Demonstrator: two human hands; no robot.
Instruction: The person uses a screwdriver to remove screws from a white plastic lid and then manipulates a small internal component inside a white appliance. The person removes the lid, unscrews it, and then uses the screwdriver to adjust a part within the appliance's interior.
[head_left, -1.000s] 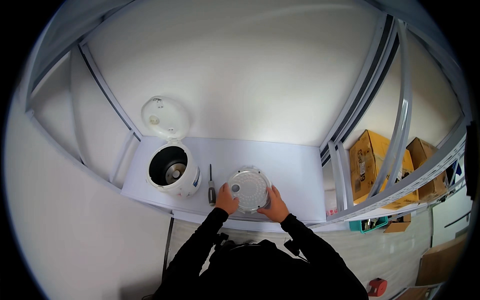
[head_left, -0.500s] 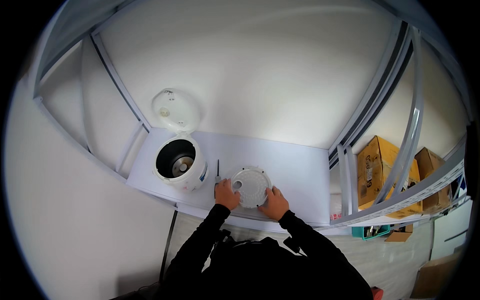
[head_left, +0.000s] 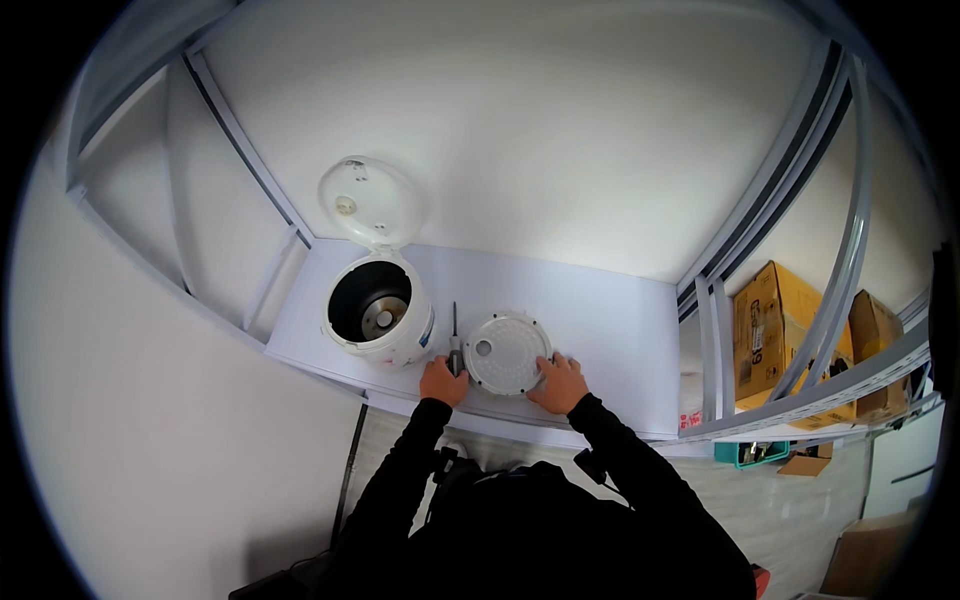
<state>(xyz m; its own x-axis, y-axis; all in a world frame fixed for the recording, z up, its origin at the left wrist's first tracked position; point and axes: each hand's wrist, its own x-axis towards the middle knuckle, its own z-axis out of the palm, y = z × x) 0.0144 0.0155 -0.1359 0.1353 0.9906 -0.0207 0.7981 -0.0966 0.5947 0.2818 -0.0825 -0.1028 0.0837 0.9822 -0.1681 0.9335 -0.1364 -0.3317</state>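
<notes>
A round white ribbed plate (head_left: 507, 352) with a small hole lies flat on the white table (head_left: 610, 330). My right hand (head_left: 558, 384) grips its right near edge. My left hand (head_left: 443, 382) is off the plate, just to its left, with its fingers closed around the dark handle of a screwdriver (head_left: 454, 335). The screwdriver lies on the table with its shaft pointing away from me. Left of the screwdriver stands a white rice cooker (head_left: 378, 312) with its lid (head_left: 368, 202) swung up and its dark inside showing.
White walls with grey frame bars close in the table behind and on both sides. Beyond a grey rail (head_left: 800, 400) on the right stand brown cardboard boxes (head_left: 770, 320). A teal bin (head_left: 752, 452) sits lower on the right.
My left hand has left the plate's left edge and closed on the screwdriver handle. My right hand stays on the plate. The view has shifted a little.
</notes>
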